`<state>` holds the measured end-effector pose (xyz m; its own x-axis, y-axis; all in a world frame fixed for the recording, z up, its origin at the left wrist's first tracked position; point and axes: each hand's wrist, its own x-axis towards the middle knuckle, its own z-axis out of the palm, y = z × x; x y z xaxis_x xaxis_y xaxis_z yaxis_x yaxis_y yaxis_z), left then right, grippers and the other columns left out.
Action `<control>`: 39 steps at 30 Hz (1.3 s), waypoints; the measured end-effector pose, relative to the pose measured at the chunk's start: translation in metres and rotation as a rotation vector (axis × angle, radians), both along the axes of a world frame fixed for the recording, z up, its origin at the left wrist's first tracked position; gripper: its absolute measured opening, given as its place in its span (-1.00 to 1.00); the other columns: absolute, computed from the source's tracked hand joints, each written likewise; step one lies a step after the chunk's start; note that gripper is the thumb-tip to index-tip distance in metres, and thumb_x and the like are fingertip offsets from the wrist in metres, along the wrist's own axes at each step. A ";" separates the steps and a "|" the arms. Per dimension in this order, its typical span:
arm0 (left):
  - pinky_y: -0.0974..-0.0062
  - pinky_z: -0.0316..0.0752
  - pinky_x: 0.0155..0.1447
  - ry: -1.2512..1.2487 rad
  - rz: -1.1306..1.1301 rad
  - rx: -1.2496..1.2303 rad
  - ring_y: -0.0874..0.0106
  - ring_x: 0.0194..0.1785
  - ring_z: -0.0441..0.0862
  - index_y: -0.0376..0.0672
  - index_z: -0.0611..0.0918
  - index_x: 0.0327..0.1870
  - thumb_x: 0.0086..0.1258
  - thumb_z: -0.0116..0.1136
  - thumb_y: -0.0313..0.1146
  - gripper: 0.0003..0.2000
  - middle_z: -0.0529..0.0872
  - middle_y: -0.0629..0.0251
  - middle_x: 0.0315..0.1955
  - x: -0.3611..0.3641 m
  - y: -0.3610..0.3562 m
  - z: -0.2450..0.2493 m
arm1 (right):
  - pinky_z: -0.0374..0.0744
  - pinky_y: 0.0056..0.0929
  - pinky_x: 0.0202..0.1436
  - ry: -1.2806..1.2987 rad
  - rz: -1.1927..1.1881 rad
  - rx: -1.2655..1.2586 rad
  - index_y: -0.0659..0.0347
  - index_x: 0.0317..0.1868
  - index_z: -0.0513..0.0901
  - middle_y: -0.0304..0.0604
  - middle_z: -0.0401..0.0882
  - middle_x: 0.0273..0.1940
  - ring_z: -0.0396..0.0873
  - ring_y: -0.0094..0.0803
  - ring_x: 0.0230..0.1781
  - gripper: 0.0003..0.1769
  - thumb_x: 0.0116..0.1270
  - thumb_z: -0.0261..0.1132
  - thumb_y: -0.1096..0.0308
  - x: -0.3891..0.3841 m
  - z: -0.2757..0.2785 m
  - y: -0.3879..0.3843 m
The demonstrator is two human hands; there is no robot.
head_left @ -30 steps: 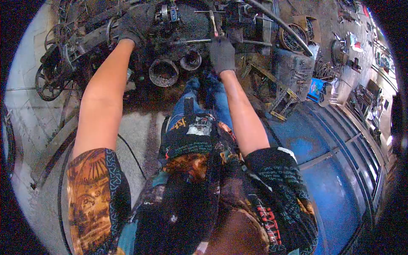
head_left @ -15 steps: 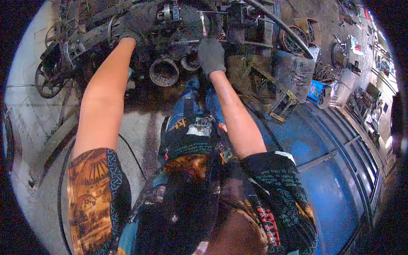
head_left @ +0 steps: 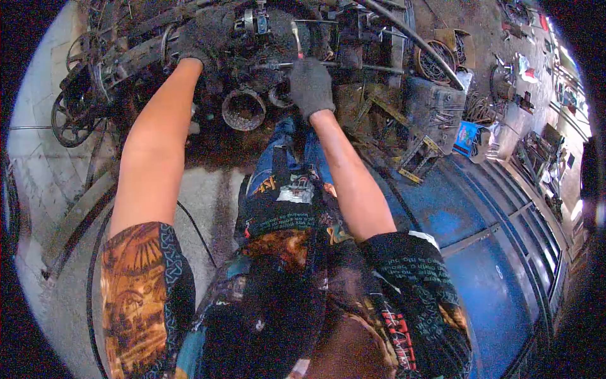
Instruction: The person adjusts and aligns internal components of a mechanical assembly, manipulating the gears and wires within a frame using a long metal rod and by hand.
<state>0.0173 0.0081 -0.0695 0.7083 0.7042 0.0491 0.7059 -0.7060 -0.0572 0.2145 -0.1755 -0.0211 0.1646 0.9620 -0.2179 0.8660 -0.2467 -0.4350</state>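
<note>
A: Far left of frame?
B: Spoked handwheel, upright, at the side of the dark, greasy machine.

A: Left hand?
B: Dark glove, upper left of centre, reaching in among the machine parts. Glove merges with the dark metal; cannot tell how far open the fingers are, or whether they grip anything.

A: Between the hands?
B: Round metal fitting near the top edge. Below it, a wide round socket, mouth open, inside crusted. To its right, a smaller socket, partly covered by the right glove.

A: Right hand?
B: Grey glove, top centre, back of hand showing. Fingers closed round a slim brush-like tool. Tool points up the frame, pale end uppermost, reddish part by the glove. Whether the pale end touches the machine, cannot tell.

A: Further right?
B: Bright metal rod running out past the glove. Then a grey metal box with small metal pieces on top, wire coil above it, blue packet beside it. Lower right, a large blue panel.
</note>
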 end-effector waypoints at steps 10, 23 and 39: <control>0.18 0.49 0.07 -0.101 0.189 -0.016 0.13 -0.01 0.60 -0.06 0.57 0.05 0.36 -0.09 -0.23 -0.68 0.65 0.12 -0.06 -0.010 0.011 -0.040 | 0.56 0.05 -0.19 0.207 -0.119 -0.089 0.35 -0.33 0.64 0.22 0.63 -0.27 0.60 0.18 -0.26 -0.55 0.45 -0.08 0.19 0.000 -0.013 -0.021; 0.14 0.50 0.04 -0.144 0.084 -0.193 0.15 0.01 0.59 0.00 0.60 0.08 0.33 -0.10 -0.27 -0.66 0.64 0.13 -0.03 0.030 -0.023 0.061 | 0.53 0.08 -0.20 0.161 -0.275 -0.028 0.33 -0.34 0.59 0.22 0.60 -0.33 0.58 0.19 -0.29 -0.57 0.45 -0.06 0.17 0.015 -0.026 -0.042; 0.15 0.49 0.06 -0.151 0.054 -0.127 0.11 -0.01 0.60 -0.10 0.60 -0.06 0.38 -0.09 -0.17 -0.70 0.66 0.06 -0.10 0.010 -0.003 -0.006 | 0.53 0.08 -0.18 0.237 -0.445 0.163 0.29 -0.39 0.61 0.27 0.60 -0.33 0.57 0.21 -0.25 -0.59 0.42 -0.03 0.18 0.021 -0.032 -0.037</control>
<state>0.0269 0.0054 -0.0755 0.6604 0.7485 0.0601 0.7370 -0.6614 0.1393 0.2351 -0.2127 -0.0529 0.5293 0.8347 -0.1518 0.5660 -0.4807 -0.6698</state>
